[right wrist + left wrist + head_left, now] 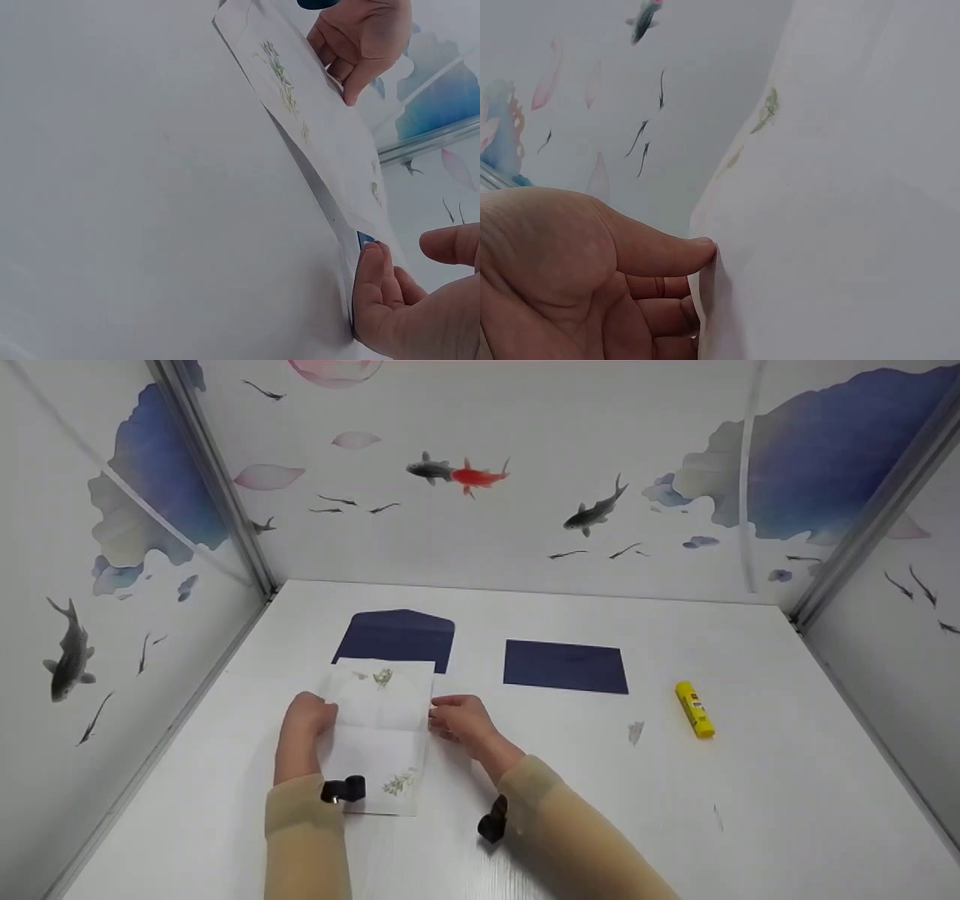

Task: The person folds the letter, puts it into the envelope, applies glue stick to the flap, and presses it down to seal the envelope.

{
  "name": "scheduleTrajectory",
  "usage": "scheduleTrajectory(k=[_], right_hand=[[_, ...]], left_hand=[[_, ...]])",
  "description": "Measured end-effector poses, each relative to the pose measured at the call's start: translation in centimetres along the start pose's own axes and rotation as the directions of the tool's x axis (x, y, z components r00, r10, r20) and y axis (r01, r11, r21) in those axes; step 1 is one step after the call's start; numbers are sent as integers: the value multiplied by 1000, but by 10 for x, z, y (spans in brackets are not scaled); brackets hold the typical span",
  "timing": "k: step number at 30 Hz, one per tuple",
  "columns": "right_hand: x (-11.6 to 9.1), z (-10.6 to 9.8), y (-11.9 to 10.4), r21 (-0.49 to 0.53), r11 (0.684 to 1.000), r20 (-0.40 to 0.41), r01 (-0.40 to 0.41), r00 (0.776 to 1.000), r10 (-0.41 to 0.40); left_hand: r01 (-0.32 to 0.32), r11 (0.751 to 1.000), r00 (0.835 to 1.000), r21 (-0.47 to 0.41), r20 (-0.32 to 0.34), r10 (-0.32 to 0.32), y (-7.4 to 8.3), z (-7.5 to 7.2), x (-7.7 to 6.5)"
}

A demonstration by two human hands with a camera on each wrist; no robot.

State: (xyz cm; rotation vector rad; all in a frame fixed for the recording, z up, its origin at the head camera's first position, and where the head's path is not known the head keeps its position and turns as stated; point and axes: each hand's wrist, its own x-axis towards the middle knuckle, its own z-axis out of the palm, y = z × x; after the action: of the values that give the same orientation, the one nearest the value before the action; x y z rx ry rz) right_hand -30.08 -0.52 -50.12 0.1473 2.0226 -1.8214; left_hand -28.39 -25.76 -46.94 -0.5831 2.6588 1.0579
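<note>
The left wrist view shows the left grip (585, 270), a bare hand, closed in a light pinch on the long edge of the white sheet (840, 225): the thumb lies on the near face and the fingers are curled behind. A pinch this thin probably suits paper, taking only the margin so as not to crumple it. The right grip (412, 319) is looser; its bent fingers touch the opposite long edge, while the thumb stands well off, leaving a clear gap. Whether a second layer or merely a shadow runs beneath that edge is hard to tell in this dim view.

Seen from the head, the grips sit at nine and three o'clock of the sheet, likely so its width stays spread and level between them. It lies lengthwise before the person, cross-creased, with leafy prints (397, 782) at five and twelve o'clock.

At its twelve o'clock, a dark blue envelope (397, 636), flap pointing away, is partly covered by the sheet's far end. A dark blue rectangle (566, 666) rests apart at two o'clock, and farther out at three a yellow glue stick (694, 710) lies on the white surface (570, 825), seemingly kept within the right arm's reach.
</note>
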Motion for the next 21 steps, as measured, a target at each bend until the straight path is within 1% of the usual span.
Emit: scheduleTrajectory(k=[3,6,9,12,16,18,21], right_hand=[[0,-5,1,-11,1000,-3,19,1000,-19],[2,-13,2,-13,999,7,36,999,-36],[4,-24,4,13,999,19,38,999,-38],[5,-36,5,39,999,15,38,999,-39],[3,-55,8,31,996,-13,80,997,-80],[2,-66,10,23,994,-36,103,994,-102],[-2,-86,11,26,993,-77,112,991,-110]], left_hand=[[-20,999,1000,-39,-11,20,5,1,0],[-19,996,1000,-91,-20,17,11,3,-1],[-19,989,999,-147,-28,15,20,9,-2],[-45,980,998,-193,-51,36,31,18,-2],[-89,970,995,-227,-71,74,45,35,-2],[-92,965,995,-244,-57,81,53,43,-3],[-86,955,996,-284,-3,88,65,56,-7]])
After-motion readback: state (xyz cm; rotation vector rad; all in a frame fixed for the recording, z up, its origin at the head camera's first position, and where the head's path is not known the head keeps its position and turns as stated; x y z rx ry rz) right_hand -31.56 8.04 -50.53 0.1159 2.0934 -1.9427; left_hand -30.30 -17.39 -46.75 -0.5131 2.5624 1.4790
